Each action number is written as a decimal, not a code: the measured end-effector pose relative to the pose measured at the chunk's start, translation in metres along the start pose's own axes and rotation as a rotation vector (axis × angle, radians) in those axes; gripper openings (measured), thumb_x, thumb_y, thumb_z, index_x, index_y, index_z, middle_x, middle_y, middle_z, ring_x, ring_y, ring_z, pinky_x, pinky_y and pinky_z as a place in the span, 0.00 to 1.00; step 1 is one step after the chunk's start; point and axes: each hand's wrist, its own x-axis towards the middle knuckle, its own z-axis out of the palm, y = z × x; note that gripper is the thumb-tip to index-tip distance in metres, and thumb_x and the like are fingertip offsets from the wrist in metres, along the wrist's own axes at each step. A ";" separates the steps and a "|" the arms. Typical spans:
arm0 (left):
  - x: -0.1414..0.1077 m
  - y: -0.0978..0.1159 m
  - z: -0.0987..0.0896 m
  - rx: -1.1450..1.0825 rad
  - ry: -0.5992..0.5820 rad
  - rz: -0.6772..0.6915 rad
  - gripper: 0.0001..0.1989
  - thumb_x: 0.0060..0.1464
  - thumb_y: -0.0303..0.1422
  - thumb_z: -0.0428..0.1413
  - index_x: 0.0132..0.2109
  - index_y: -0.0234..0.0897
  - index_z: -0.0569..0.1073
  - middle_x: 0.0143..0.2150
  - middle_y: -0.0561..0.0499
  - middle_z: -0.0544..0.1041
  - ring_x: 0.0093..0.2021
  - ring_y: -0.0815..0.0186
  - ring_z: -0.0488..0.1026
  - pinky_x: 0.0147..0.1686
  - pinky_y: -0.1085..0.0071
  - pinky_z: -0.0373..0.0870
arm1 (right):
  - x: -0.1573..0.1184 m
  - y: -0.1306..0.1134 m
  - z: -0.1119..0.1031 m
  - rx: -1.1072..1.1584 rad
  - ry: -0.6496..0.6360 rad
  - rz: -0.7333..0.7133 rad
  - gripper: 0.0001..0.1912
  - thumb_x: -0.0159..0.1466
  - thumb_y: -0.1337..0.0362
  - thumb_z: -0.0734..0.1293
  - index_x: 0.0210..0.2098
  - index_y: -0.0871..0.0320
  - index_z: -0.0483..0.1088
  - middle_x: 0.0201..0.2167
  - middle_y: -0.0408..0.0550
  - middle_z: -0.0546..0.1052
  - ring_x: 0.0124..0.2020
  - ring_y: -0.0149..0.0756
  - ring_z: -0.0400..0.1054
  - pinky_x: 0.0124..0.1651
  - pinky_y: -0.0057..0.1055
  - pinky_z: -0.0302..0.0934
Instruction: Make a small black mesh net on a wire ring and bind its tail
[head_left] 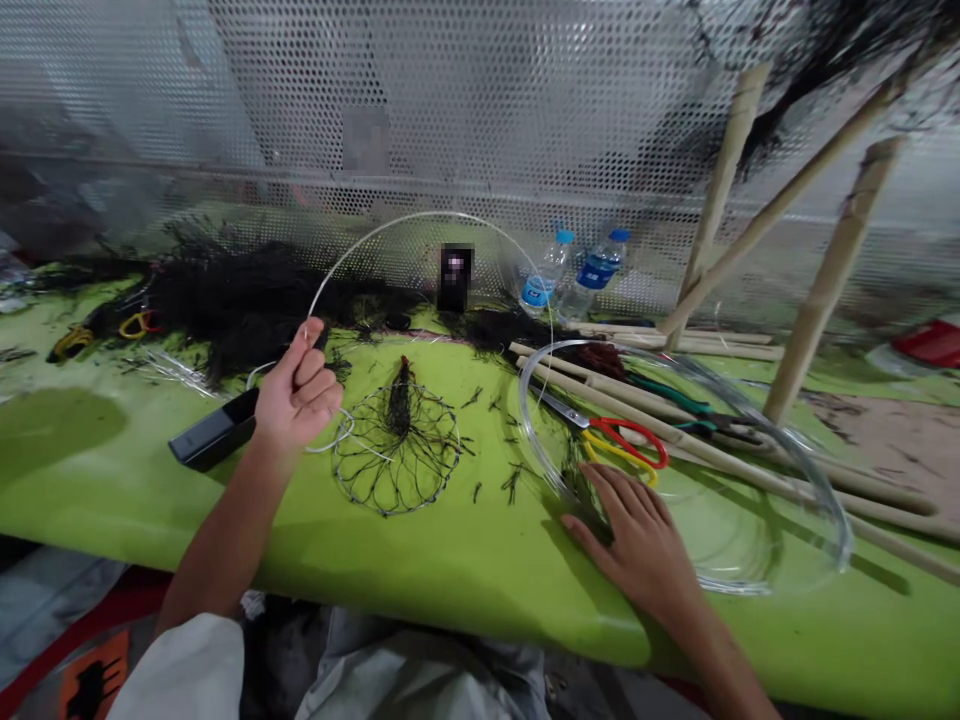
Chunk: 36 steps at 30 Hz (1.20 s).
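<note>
My left hand (301, 390) is raised over the table, thumb and fingers closed on a thin whitish plastic cord (442, 213). The cord arcs high to the right and comes down by the scissors. My right hand (634, 530) is open, its fingers spread at the left side of a coil of clear plastic line (806, 470), with dark strands under or beside the fingertips. Between my hands lies a round black net (397, 450) with a ring-shaped edge and a gathered middle. Scissors with red and yellow handles (619, 440) lie just beyond my right fingertips.
Bamboo poles (742, 455) lie across the right side, and others stand upright as a frame (832, 280). Green-handled pliers (675, 400) rest among them. Two water bottles (544, 275) and a pile of black netting (240, 300) line the back. A dark box (214, 432) sits by my left forearm.
</note>
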 end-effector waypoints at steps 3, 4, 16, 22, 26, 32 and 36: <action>0.000 0.002 0.000 -0.010 -0.002 0.016 0.32 0.79 0.35 0.27 0.44 0.39 0.76 0.19 0.63 0.35 0.10 0.76 0.36 0.09 0.84 0.34 | 0.019 -0.003 -0.001 0.157 -0.012 0.114 0.34 0.75 0.44 0.61 0.73 0.57 0.60 0.65 0.63 0.75 0.66 0.60 0.69 0.65 0.59 0.66; -0.001 0.002 0.000 -0.009 -0.003 0.016 0.32 0.79 0.35 0.27 0.44 0.39 0.76 0.19 0.63 0.35 0.10 0.76 0.35 0.09 0.84 0.33 | 0.030 -0.002 -0.002 0.239 0.009 0.179 0.36 0.74 0.43 0.61 0.74 0.57 0.59 0.66 0.64 0.73 0.66 0.61 0.69 0.65 0.60 0.66; -0.020 -0.012 0.000 0.090 0.193 -0.123 0.27 0.78 0.28 0.33 0.50 0.33 0.78 0.20 0.63 0.45 0.12 0.75 0.46 0.11 0.82 0.45 | 0.163 -0.008 -0.056 1.703 -0.010 0.626 0.16 0.65 0.52 0.74 0.45 0.55 0.75 0.21 0.34 0.58 0.15 0.20 0.47 0.18 0.22 0.43; -0.068 -0.023 -0.019 0.246 0.375 -0.071 0.15 0.71 0.25 0.50 0.60 0.33 0.75 0.23 0.62 0.58 0.16 0.77 0.56 0.14 0.84 0.55 | 0.135 -0.067 -0.036 1.753 -0.296 0.694 0.17 0.68 0.48 0.66 0.46 0.55 0.73 0.23 0.33 0.54 0.16 0.22 0.43 0.17 0.24 0.41; -0.098 -0.025 -0.049 0.482 0.524 -0.118 0.19 0.60 0.32 0.64 0.56 0.35 0.75 0.24 0.62 0.61 0.16 0.77 0.58 0.12 0.85 0.52 | 0.124 -0.090 -0.017 1.667 -0.419 0.704 0.20 0.70 0.48 0.66 0.46 0.58 0.75 0.25 0.38 0.63 0.19 0.27 0.59 0.21 0.27 0.58; -0.128 -0.020 -0.083 1.021 0.543 -0.204 0.30 0.59 0.47 0.63 0.63 0.37 0.71 0.32 0.57 0.70 0.27 0.67 0.74 0.20 0.75 0.70 | 0.121 -0.102 0.015 1.441 -0.462 0.700 0.22 0.72 0.50 0.63 0.55 0.60 0.72 0.27 0.40 0.70 0.16 0.27 0.58 0.16 0.26 0.51; -0.134 -0.013 -0.082 1.701 0.426 -0.333 0.31 0.69 0.44 0.48 0.73 0.37 0.61 0.34 0.54 0.76 0.25 0.65 0.74 0.29 0.68 0.70 | 0.115 -0.105 0.027 1.346 -0.480 0.683 0.32 0.73 0.52 0.62 0.72 0.57 0.58 0.29 0.41 0.72 0.14 0.26 0.53 0.15 0.26 0.46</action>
